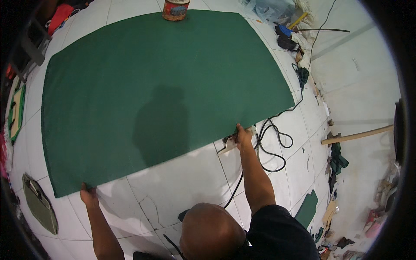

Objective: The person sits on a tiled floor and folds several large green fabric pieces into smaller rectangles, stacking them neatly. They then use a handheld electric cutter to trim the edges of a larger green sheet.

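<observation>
The left arm [102, 229] and right arm [256, 182] reach out, wide apart. The left hand [89, 196] pinches, thumb on top. The right hand [243, 137] pinches too, farther out. A dark sleeve [281, 236] covers the right shoulder.

The head camera, the left of a side-by-side pair, looks steeply down from above the person, facing forward over the left hand [89, 196] and right hand [244, 137]. The black sleeve [279, 236] lies close, at the lower edge. The view stands far enough back to take in the green fabric sheet [173, 69] corner to corner, while the upper edge crops the rusty can [175, 12]. White floor tiles [177, 182] surround the sheet, the pale wall [351, 82] leans along the right, and dark fisheye vignetting rounds off the corners.
</observation>
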`<control>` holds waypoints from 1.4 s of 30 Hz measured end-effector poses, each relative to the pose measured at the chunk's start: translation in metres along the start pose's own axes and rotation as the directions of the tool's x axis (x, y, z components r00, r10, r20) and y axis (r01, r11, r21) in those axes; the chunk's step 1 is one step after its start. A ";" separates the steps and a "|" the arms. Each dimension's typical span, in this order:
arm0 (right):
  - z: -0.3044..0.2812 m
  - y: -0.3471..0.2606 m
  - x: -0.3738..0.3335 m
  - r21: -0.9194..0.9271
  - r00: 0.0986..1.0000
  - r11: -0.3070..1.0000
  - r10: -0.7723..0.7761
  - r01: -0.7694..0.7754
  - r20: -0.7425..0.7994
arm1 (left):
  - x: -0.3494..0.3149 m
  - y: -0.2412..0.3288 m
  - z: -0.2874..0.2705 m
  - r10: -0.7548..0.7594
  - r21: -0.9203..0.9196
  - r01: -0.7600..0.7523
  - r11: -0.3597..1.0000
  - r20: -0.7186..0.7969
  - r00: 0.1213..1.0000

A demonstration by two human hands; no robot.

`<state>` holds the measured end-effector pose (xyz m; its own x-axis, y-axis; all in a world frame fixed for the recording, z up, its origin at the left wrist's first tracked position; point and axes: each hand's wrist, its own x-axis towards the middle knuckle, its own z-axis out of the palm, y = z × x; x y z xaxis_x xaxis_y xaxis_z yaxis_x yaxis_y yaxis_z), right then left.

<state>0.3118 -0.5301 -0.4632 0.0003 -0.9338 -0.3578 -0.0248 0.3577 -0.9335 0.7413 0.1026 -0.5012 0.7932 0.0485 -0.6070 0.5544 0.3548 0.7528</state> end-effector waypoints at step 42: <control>-0.362 -0.037 -0.085 -0.890 0.890 -0.028 -0.031 -0.455 -0.455 | -0.032 0.035 -0.032 -0.091 0.407 0.060 0.912 0.057 0.994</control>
<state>-0.0491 -0.4673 -0.3898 -0.4533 -0.8466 -0.2788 -0.8891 0.4070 0.2096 0.7273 0.1433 -0.4636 0.7525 -0.0371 -0.6576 0.6556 -0.0534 0.7532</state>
